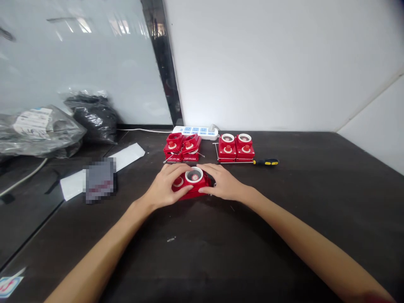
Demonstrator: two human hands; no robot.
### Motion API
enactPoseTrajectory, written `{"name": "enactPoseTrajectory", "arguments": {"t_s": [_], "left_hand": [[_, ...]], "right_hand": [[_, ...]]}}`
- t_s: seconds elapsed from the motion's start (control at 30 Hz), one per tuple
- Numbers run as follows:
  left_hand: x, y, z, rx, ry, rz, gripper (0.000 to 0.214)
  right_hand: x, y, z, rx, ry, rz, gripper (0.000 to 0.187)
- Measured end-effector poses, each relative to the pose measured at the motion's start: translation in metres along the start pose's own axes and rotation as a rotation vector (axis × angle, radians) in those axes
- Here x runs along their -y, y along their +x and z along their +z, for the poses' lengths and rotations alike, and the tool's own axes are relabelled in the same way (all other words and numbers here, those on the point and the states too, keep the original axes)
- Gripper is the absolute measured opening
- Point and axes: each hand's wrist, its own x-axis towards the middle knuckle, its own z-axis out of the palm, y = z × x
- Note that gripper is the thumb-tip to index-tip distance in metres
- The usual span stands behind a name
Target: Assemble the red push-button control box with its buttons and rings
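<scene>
A red plastic housing with a white ring [191, 188] and a dark round recess inside the ring lies on the table in front of me. My left hand [167, 184] grips its left end, thumb in front and fingers behind. From the other side, my right hand [223, 182] holds the right end in the same way. A second, smaller round part shows beside the left fingers. Dark parts and bits of metal peek out by the right palm, too hidden to name. Both hands cover much of the housing's ends.
Behind the hands stand stacked red units [182, 147] on the left and red units with white rings [236, 148] on the right. A screwdriver [267, 162] lies beside them, a power strip [196, 132] behind. Bagged goods [91, 115] and a white paper strip [131, 156] occupy the left.
</scene>
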Motion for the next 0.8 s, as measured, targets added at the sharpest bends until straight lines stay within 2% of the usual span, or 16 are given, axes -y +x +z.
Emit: {"name": "enactPoseTrajectory", "arguments": {"t_s": [0.07, 0.2, 0.27, 0.5, 0.63, 0.8], "left_hand": [[0.002, 0.001, -0.01, 0.094, -0.031, -0.017, 0.052], [0.012, -0.005, -0.027, 0.239, -0.033, -0.05, 0.099], [0.019, -0.011, -0.028, 0.302, -0.01, -0.073, 0.107], [0.026, -0.019, -0.014, 0.293, -0.065, -0.104, 0.092], [0.026, -0.018, -0.016, 0.28, -0.087, -0.126, 0.091], [0.028, -0.016, -0.018, 0.27, -0.104, -0.142, 0.073]], "right_hand": [[-0.002, 0.0, 0.003, -0.02, 0.047, 0.004, 0.07], [-0.005, -0.001, 0.004, -0.056, 0.099, 0.008, 0.068], [-0.006, -0.001, 0.003, -0.061, 0.093, 0.003, 0.068], [-0.009, -0.001, 0.001, -0.061, 0.017, -0.03, 0.067], [-0.01, -0.002, 0.003, -0.077, -0.006, -0.032, 0.066], [-0.009, -0.003, 0.005, -0.071, -0.019, -0.017, 0.067]]}}
